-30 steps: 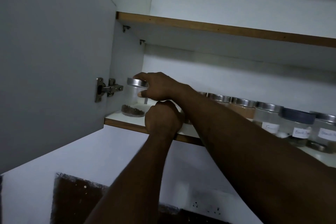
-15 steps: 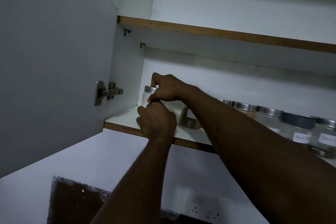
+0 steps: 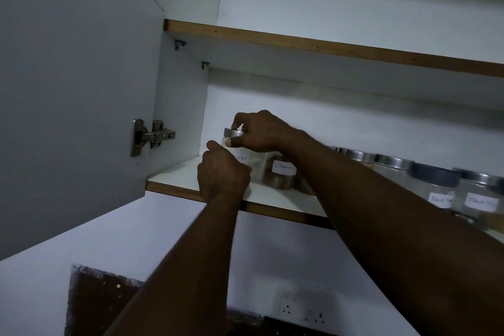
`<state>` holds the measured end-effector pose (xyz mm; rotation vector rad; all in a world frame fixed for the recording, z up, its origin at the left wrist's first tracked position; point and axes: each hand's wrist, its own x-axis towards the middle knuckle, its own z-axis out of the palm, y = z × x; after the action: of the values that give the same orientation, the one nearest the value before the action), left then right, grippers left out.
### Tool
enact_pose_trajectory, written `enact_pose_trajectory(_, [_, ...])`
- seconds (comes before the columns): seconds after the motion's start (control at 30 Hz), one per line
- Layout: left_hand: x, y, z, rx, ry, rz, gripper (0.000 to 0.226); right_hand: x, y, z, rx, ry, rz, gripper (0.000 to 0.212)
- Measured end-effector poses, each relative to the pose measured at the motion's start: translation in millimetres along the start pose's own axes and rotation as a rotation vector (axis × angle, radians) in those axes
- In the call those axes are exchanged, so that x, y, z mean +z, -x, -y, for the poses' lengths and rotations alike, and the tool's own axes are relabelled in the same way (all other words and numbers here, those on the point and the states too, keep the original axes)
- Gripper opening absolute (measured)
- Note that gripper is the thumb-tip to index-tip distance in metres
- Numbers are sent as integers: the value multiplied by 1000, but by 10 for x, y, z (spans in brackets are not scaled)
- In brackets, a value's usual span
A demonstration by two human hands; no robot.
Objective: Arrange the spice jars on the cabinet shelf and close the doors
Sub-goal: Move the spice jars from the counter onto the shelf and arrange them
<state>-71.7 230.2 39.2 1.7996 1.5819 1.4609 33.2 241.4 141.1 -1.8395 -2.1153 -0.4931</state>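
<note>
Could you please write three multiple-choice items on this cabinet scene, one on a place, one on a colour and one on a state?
1. Where does the jar labelled cloves stand?
A. Upper shelf
B. Left end of the lower shelf
C. On the door

2. What colour is the lid of the dark-lidded jar toward the right?
A. Dark grey
B. Red
C. Yellow

3. What is the state of the left cabinet door?
A. Shut
B. Removed
C. Open

Answers: 1 B, it sits nearest the side wall, held by the right hand and left hand; 2 A, unlike its silver neighbours; 3 C, its hinge is exposed.
</note>
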Motion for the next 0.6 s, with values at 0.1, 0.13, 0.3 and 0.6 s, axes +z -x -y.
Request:
enact_pose_trajectory(0.1, [-49,-52,14,6,-32,92,81,-85,53,-83,2,-12,26,46])
enact_pose_trajectory(0.13, [-59,-67,19,14,-47,124,78,-117,69,-105,0,-7,35,44])
enact_pose_trajectory(0.3, [-30,-83,42,72,-125,178,57,-179,131,-179,2,5,61,40])
enact_pose_trajectory(0.6, [26,-114,34,75,-167,166,51,-81,155,-277,-3,-76,17,39])
